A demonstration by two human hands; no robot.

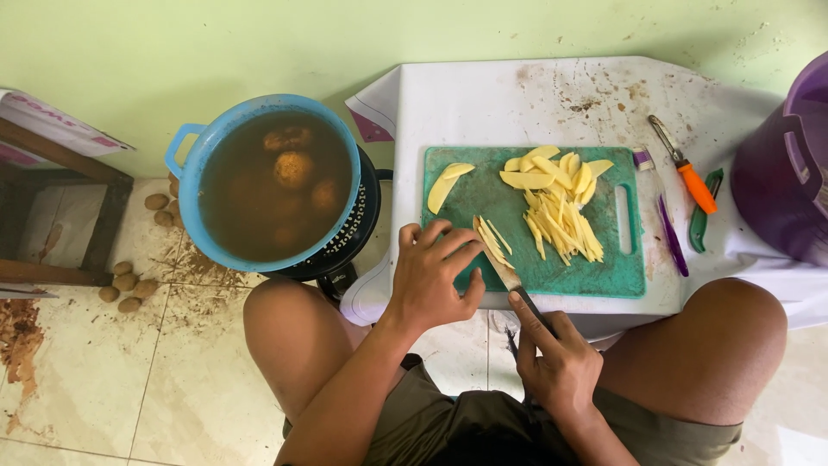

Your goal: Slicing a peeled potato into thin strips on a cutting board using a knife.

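Your left hand (431, 276) lies curled, fingers pressed down on a pale yellow potato piece (488, 239) at the near left edge of the green plastic cutting board (625, 274). Your right hand (556, 358) is closed around the dark handle of a kitchen knife (515, 280), index finger stretched along its spine, the blade meeting the potato just beside your left fingertips. The two hands sit close together but do not touch.

Further right on the board lies a heap of thin yellow potato sticks (565, 229), with wider yellow potato slices (548, 168) at its far side and one long slice (447, 184) alone at the far left. The board rests on a stained white tabletop (483, 103).

To the right of the board you have a purple-handled knife (666, 226), an orange-handled peeler (688, 177) and a small green tool (703, 220), then a large purple plastic bucket (789, 173) at the scene's right edge. To the left, off the table, a blue plastic basin (194, 151) of brown water holding whole potatoes sits on a black perforated basket (354, 237), close by your left knee. Loose small brown potatoes (128, 280) lie on the tiled floor near a wooden frame (103, 224).
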